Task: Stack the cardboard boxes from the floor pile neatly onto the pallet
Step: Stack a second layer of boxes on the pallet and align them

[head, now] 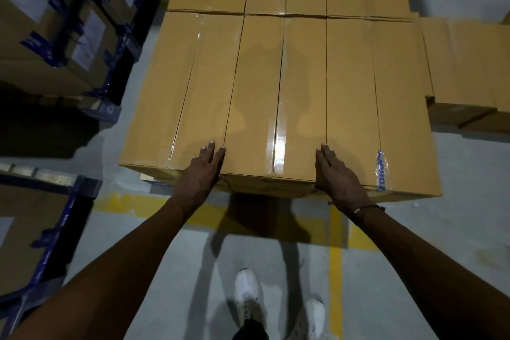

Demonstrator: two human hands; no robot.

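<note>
A stack of long brown cardboard boxes fills the middle of the view, laid side by side in two rows. The middle box (278, 96) of the near row has a glossy tape strip down its top. My left hand (205, 167) lies flat at its near left corner with straight fingers. My right hand (335, 171) lies flat at its near right corner, thumb hidden over the front edge. The pallet under the stack is hidden. A lower pile of brown boxes (466, 69) sits to the right.
Stacked cartons bound with blue strapping (63, 25) stand at the left, and another blue-framed load (49, 229) is at the near left. Yellow floor lines (335, 257) cross the grey concrete. My white shoes (247, 295) stand just in front of the stack.
</note>
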